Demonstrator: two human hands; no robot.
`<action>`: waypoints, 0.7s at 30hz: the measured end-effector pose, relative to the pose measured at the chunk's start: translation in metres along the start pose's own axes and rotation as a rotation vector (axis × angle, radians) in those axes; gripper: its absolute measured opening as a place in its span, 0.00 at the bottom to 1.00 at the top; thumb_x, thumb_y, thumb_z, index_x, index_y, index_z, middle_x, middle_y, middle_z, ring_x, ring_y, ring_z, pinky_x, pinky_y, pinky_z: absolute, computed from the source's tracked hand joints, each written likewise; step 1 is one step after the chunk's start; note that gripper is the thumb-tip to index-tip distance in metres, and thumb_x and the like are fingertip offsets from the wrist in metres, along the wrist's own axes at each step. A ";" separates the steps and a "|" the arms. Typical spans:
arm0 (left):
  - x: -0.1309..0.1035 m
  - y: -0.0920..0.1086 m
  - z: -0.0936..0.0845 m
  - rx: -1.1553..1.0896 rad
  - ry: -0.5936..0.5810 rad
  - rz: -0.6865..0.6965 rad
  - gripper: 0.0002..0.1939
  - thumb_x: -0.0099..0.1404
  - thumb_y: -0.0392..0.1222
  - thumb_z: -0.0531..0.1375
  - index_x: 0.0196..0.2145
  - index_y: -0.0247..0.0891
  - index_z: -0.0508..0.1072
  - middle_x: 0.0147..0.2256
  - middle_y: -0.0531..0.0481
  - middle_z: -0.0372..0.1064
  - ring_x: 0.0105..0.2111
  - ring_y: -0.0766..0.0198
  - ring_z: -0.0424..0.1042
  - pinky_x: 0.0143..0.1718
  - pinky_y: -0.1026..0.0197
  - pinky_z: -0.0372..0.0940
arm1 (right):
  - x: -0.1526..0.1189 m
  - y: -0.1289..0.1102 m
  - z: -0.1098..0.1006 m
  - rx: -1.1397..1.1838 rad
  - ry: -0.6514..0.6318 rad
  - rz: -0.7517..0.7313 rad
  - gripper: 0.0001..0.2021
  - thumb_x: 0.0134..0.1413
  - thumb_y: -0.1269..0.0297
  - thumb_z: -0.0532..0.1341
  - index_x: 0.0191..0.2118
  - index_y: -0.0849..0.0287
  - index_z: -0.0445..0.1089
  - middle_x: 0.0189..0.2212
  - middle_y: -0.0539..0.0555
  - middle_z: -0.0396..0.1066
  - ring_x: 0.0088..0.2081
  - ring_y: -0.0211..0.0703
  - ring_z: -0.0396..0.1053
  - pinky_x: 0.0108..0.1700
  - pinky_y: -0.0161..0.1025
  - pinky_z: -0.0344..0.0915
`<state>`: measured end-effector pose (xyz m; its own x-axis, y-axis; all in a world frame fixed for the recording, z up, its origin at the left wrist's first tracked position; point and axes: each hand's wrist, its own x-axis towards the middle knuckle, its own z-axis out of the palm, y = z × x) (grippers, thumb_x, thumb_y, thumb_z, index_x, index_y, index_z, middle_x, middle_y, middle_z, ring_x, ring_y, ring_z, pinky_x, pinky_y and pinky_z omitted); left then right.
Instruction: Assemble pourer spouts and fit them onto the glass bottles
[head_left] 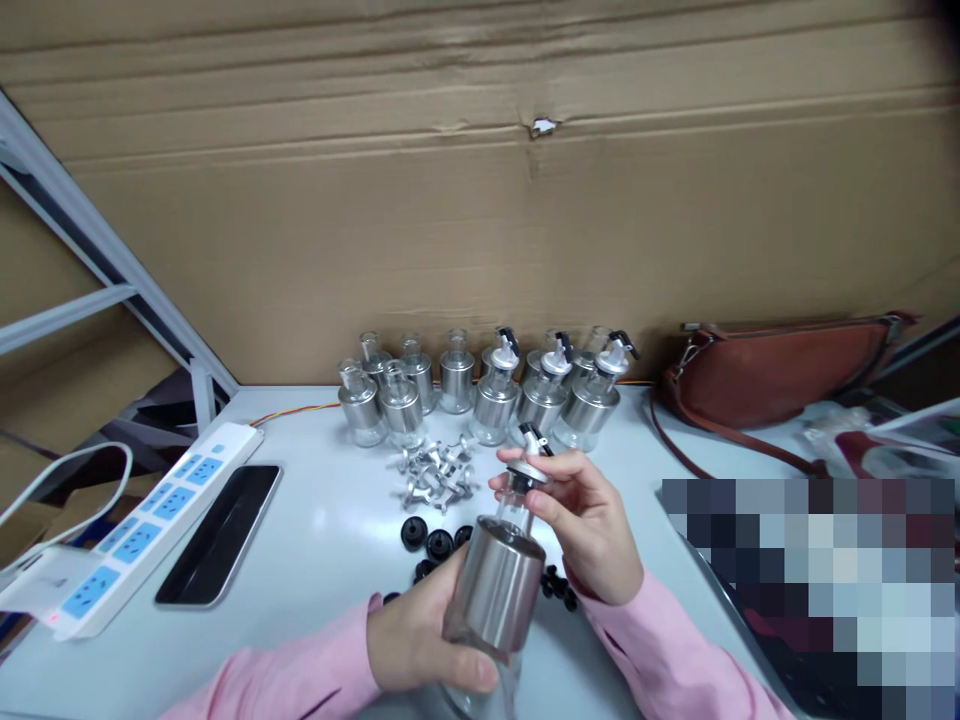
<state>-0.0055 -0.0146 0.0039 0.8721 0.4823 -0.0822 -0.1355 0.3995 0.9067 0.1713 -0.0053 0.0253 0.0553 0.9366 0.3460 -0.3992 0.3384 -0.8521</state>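
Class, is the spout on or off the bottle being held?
On: the spout, gripped by the right hand, sits atop the bottle; I cannot tell whether it is pushed fully in.

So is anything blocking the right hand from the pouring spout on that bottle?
Nothing visible. The right hand has its fingers on the pouring spout, at the neck of the tilted bottle, which the left hand holds lower down. The other bottles stand farther back.
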 end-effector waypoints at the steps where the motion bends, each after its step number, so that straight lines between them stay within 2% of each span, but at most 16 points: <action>1: 0.000 0.000 0.000 0.008 -0.003 -0.003 0.42 0.46 0.55 0.68 0.52 0.36 0.54 0.34 0.47 0.64 0.33 0.62 0.66 0.30 0.64 0.59 | 0.000 0.000 0.000 -0.006 0.003 -0.002 0.08 0.48 0.70 0.64 0.35 0.54 0.68 0.40 0.50 0.74 0.35 0.43 0.75 0.38 0.44 0.73; 5: 0.000 0.001 0.000 0.046 -0.012 0.005 0.43 0.46 0.56 0.67 0.53 0.38 0.52 0.34 0.48 0.64 0.32 0.62 0.67 0.30 0.63 0.60 | -0.002 0.000 -0.001 -0.025 0.014 -0.018 0.06 0.49 0.70 0.63 0.34 0.55 0.68 0.39 0.51 0.75 0.34 0.43 0.75 0.37 0.42 0.73; 9: 0.001 0.007 0.004 0.017 -0.002 0.004 0.40 0.48 0.59 0.65 0.52 0.37 0.55 0.39 0.44 0.64 0.37 0.57 0.67 0.36 0.60 0.61 | -0.001 -0.001 0.003 -0.021 0.015 -0.019 0.08 0.49 0.67 0.64 0.35 0.55 0.65 0.39 0.52 0.74 0.35 0.44 0.75 0.37 0.43 0.73; 13: 0.003 0.014 0.011 0.036 0.142 0.038 0.30 0.55 0.60 0.60 0.46 0.34 0.62 0.42 0.41 0.65 0.43 0.54 0.66 0.41 0.57 0.60 | -0.001 -0.003 0.010 0.021 0.018 0.053 0.22 0.45 0.63 0.66 0.44 0.47 0.56 0.40 0.52 0.75 0.34 0.46 0.75 0.35 0.46 0.73; 16: -0.002 0.025 0.015 0.075 0.207 0.111 0.29 0.53 0.53 0.65 0.47 0.36 0.63 0.44 0.43 0.65 0.46 0.54 0.65 0.45 0.57 0.59 | -0.002 -0.006 0.011 0.010 0.051 0.042 0.31 0.44 0.58 0.66 0.52 0.45 0.50 0.42 0.55 0.73 0.34 0.46 0.75 0.36 0.47 0.72; 19: -0.009 0.047 0.017 0.139 0.270 0.201 0.31 0.52 0.49 0.66 0.50 0.39 0.60 0.47 0.43 0.64 0.47 0.54 0.65 0.46 0.56 0.61 | 0.001 -0.007 0.003 -0.009 0.098 -0.026 0.25 0.51 0.54 0.60 0.52 0.48 0.51 0.43 0.56 0.71 0.34 0.45 0.74 0.34 0.45 0.72; 21: -0.009 0.068 0.015 0.283 0.371 0.285 0.29 0.53 0.49 0.65 0.49 0.39 0.61 0.45 0.44 0.65 0.42 0.55 0.68 0.41 0.57 0.65 | 0.003 -0.006 -0.004 -0.045 0.140 -0.055 0.19 0.55 0.54 0.56 0.50 0.50 0.52 0.40 0.55 0.72 0.31 0.43 0.74 0.33 0.43 0.71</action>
<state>-0.0153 -0.0033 0.0726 0.5882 0.8038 0.0888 -0.1653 0.0119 0.9862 0.1773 -0.0039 0.0306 0.2047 0.9188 0.3374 -0.3511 0.3907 -0.8510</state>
